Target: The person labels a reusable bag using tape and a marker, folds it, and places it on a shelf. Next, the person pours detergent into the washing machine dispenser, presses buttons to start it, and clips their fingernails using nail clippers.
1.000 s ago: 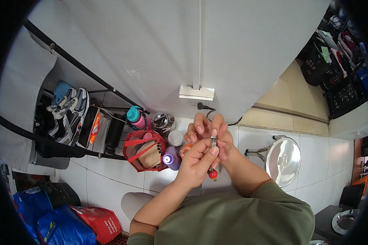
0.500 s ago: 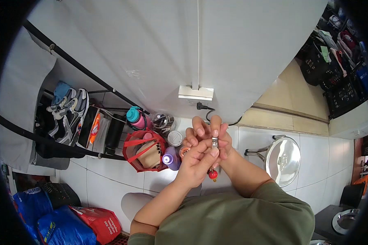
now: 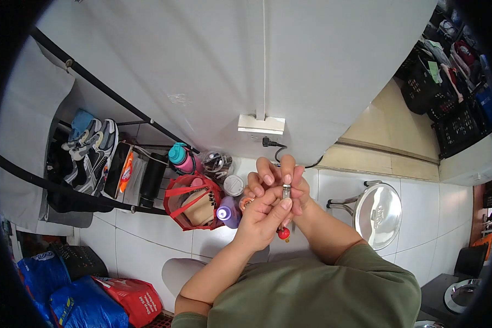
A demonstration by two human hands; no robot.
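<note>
Both my hands are together in front of my body, near the middle of the view. Between the thumb and fingers of my left hand (image 3: 261, 217), I hold a small silver nail clipper (image 3: 286, 192), its upper end close to the fingertips of my right hand. A round red charm (image 3: 283, 233) hangs below the left hand. My right hand (image 3: 296, 191) is turned with its nails up, fingers bent and spread apart, holding nothing that I can see. Part of the clipper is hidden under my left thumb.
Beyond my hands stand a red bag (image 3: 170, 205), a purple bottle (image 3: 229, 215) and a white-lidded container (image 3: 234, 186). A black-framed rack (image 3: 87, 194) holds shoes at left. To the right is a round shiny stool (image 3: 378, 214). A plug and cord (image 3: 276, 145) sit by the wall.
My right fingers have dropped very slightly, and the red charm has shifted a touch to the left. The left hand keeps its hold on the nail clipper.
</note>
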